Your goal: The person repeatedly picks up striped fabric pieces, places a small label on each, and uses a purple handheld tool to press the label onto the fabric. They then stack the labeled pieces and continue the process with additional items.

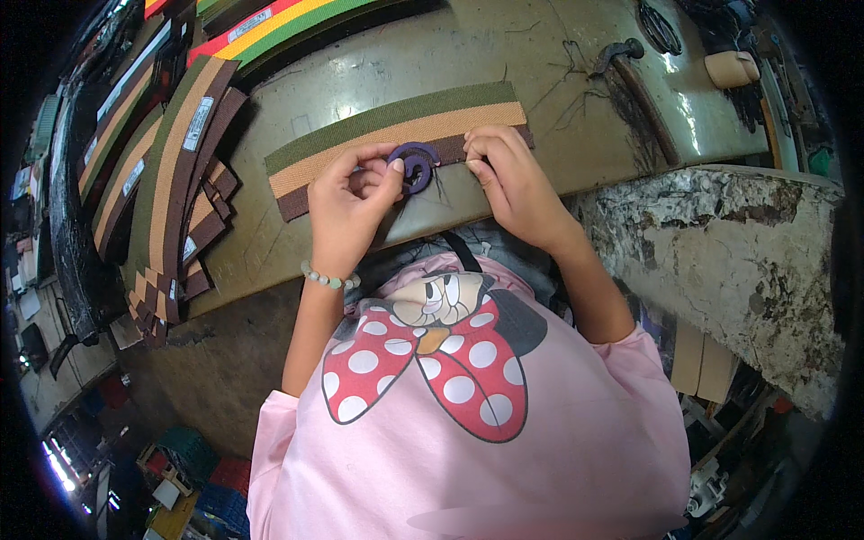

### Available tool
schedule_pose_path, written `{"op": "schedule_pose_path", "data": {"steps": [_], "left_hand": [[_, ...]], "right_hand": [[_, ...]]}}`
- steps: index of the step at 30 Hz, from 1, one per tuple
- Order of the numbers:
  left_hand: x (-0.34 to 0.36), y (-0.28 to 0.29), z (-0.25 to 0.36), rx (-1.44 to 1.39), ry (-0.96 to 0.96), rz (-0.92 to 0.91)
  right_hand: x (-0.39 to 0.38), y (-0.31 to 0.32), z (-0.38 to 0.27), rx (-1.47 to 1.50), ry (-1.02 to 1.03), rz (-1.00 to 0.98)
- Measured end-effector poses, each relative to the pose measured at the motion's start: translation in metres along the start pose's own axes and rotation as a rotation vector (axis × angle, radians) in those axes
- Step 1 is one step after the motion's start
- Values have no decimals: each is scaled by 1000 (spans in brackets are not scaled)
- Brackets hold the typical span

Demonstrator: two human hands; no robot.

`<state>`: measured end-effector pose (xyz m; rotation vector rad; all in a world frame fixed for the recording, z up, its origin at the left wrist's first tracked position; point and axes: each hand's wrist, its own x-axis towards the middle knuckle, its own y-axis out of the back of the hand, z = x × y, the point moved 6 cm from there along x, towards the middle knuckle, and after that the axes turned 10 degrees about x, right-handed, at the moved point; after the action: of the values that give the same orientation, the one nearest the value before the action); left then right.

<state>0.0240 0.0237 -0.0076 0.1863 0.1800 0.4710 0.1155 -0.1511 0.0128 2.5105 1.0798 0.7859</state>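
Note:
A striped strip of woven webbing (396, 130) in green, tan and brown lies across the table before me. Over its near brown edge, my left hand (354, 191) pinches a small purple curled piece (416, 162) between thumb and fingers. The piece looks like a flat open ring with a curl inside; its exact kind cannot be made out. My right hand (511, 180) is closed in a pinch at the strip's right end, with thumb and forefinger near the brown band. Whatever sits between those fingertips is too small to see.
Stacked striped strips with white labels (171, 171) fill the table's left side. A red, yellow and green strip (279, 31) lies at the back. On the right are a hammer (641, 94), loose dark threads (569, 67) and a tan roll (731, 68). A worn, peeling surface (711, 243) adjoins the table.

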Motion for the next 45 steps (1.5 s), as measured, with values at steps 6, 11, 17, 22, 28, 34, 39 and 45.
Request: {"op": "schedule_pose_path", "data": {"steps": [6,11,17,22,28,34,39,45], "left_hand": [[-1,0,-1,62,-34,10],[1,1,-3,-17,10,4],[3,3,-2,-87,37,-12],[3,5,-2,-113,34,-11],[2,1,3,-118,68,15],[6,-18,13,-19,-15,-25],[12,-15,7,-61,48,-33],[8,-13,4,-63,15,-19]], "right_hand": [[-2,0,1,-15,-15,-5],[-1,4,5,54,-33,24],[-15,14,32,752,-311,285],[-17,83,28,-184,-474,683],[-12,61,7,-199,-360,351],[-17,3,-11,-321,-22,148],[-7,-2,-17,-448,94,96],[-13,-11,-8,-393,62,162]]}}
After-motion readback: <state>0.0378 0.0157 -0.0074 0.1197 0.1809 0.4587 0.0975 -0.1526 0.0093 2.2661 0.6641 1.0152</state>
